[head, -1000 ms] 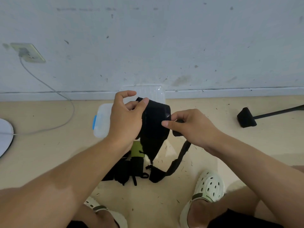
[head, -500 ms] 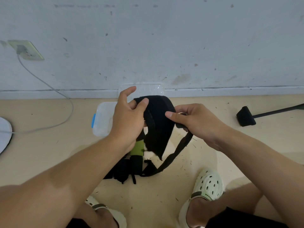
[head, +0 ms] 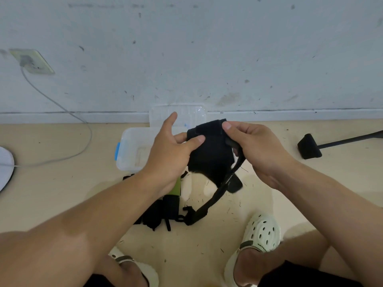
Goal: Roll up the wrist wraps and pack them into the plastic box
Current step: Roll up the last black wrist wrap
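Your left hand [head: 170, 154] and right hand [head: 255, 150] both pinch the wrap [head: 209, 154]; it bears no readable label, and your hands hide much of the box [head: 132, 150].

box mouth: the plastic box [head: 132, 150] lies open, lid [head: 178, 114] leaning back on the wall
front: spare wraps [head: 159, 212] heaped before it

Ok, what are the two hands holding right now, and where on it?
Both grip one black wrist wrap: the left hand pinches its left edge, the right hand its upper right corner. Its strap hangs down to the floor.
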{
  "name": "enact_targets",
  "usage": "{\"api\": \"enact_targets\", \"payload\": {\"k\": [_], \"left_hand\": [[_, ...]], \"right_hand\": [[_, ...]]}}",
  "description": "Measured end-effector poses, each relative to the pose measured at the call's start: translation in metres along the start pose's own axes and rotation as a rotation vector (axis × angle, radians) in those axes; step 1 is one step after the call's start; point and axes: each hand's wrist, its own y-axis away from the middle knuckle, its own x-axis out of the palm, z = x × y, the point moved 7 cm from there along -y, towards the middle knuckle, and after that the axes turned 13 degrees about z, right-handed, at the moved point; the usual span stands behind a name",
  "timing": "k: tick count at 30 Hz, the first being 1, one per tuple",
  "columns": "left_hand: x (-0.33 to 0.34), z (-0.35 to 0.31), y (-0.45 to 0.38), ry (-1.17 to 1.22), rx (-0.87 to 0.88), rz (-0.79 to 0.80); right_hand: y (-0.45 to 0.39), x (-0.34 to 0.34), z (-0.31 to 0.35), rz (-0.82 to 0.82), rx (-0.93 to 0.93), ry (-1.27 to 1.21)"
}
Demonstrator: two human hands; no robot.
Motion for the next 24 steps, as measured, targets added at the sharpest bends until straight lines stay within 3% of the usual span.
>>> {"api": "enact_targets", "payload": {"k": [6,14,21,24], "left_hand": [[-0.001,0.008,-0.003,0.226,-0.128,-0.003],[-0.019,0.012,-0.007,0.242,-0.135,-0.135],[-0.016,0.017,-0.010,0.218,-0.143,-0.128],[-0.017,0.016,-0.010,0.163,-0.119,-0.136]], "right_hand": [[-0.002,0.007,-0.005,0.107,0.015,0.125],[-0.003,0.000,-0.006,0.143,0.084,0.217],[0.007,0.019,0.007,0.274,-0.093,0.262],[0.010,0.020,0.015,0.223,-0.187,0.390]]}}
